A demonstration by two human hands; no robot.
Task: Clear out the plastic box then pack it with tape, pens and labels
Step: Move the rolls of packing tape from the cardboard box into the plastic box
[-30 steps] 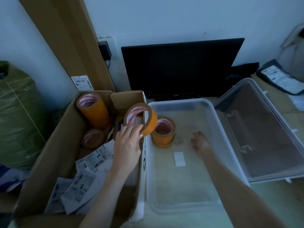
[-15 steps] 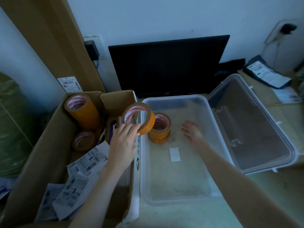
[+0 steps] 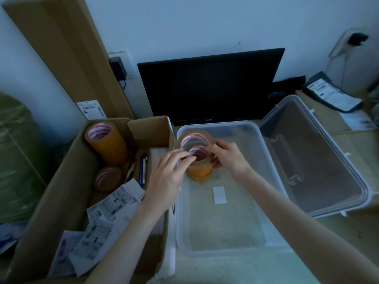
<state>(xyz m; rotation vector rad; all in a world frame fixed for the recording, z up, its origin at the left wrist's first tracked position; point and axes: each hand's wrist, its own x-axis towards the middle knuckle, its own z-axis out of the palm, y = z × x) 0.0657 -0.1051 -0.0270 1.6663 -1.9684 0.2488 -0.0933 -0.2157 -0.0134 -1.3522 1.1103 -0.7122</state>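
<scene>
The clear plastic box [image 3: 264, 148] stands open on the table, its lid [image 3: 320, 160] hinged back to the right. In its far left corner sits a stack of orange tape rolls [image 3: 200, 171]. Both hands hold another orange tape roll [image 3: 194, 138] just above that stack: my left hand [image 3: 166, 177] grips its near left side, my right hand [image 3: 227, 156] its right side. A small white label [image 3: 219, 194] lies on the box floor. The cardboard box [image 3: 67, 181] at left holds a tall tape stack [image 3: 106, 142], a lower tape roll [image 3: 107, 178], pens [image 3: 142, 167] and printed labels [image 3: 102, 220].
A black monitor [image 3: 209, 87] leans on the wall behind the boxes. A tall cardboard panel [image 3: 67, 56] stands at the back left, a green bundle [image 3: 16, 156] at far left. Dark parcels with shipping labels [image 3: 332, 97] lie at the back right.
My left hand carried the tape roll from over the cardboard box rim into the plastic box, above the stack. My right hand rose from the box floor and took hold of the roll's right side.
</scene>
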